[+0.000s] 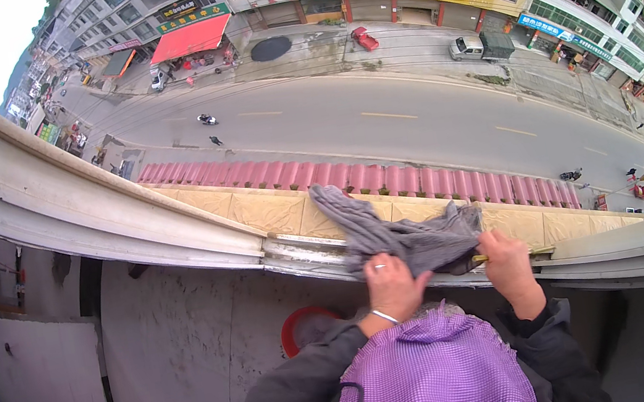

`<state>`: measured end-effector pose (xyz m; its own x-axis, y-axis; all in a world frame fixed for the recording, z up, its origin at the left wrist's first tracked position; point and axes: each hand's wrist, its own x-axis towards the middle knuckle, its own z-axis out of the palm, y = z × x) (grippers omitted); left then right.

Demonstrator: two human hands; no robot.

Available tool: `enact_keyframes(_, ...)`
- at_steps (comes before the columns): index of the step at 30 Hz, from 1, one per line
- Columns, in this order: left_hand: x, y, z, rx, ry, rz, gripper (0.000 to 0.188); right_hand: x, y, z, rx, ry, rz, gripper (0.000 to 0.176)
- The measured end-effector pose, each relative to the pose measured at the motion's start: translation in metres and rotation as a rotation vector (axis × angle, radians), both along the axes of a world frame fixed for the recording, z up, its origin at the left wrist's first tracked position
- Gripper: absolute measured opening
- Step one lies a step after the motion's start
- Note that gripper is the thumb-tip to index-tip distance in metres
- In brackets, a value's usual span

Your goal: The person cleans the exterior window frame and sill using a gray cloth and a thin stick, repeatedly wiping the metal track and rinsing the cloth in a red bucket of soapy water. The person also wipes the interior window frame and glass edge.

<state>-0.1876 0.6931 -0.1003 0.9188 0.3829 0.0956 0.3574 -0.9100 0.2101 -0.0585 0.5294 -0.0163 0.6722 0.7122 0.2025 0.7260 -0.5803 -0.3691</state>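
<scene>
A crumpled grey cloth (pixel 408 241) is draped over the window sill track (pixel 305 255), with one end hanging across the tan tiled ledge (pixel 266 209) outside. My left hand (pixel 392 286) presses on its near edge, fingers curled into the fabric and thumb spread to the right. It wears a ring and a bracelet. At the cloth's right end, my right hand (pixel 507 266) is closed around a thin yellowish stick (pixel 480 258), which pokes out on both sides of the fist. A dark piece under the cloth by the stick is mostly hidden.
Window frames (pixel 103 193) flank the opening at left and right. A red basin (pixel 293 332) stands below the sill, partly behind my left arm. Beyond the ledge are pink roof tiles (pixel 357 179), then a drop to the street (pixel 320 112). A purple checked apron (pixel 433 367) covers my front.
</scene>
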Motion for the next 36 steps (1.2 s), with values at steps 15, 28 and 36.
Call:
enact_keyframes(15,-0.078,0.192,0.015,0.160,0.047,-0.229,0.028,-0.027,0.036,-0.021,-0.091,0.095,0.230,0.009)
enact_keyframes(28,0.052,-0.001,0.003,-0.645,-0.407,-0.576,0.019,0.022,-0.024,0.071,-0.092,-0.250,-0.043,0.011)
enact_keyframes(36,0.073,0.001,0.040,-0.491,-0.216,-0.998,0.013,0.008,-0.055,0.154,-0.803,-0.304,-0.078,0.003)
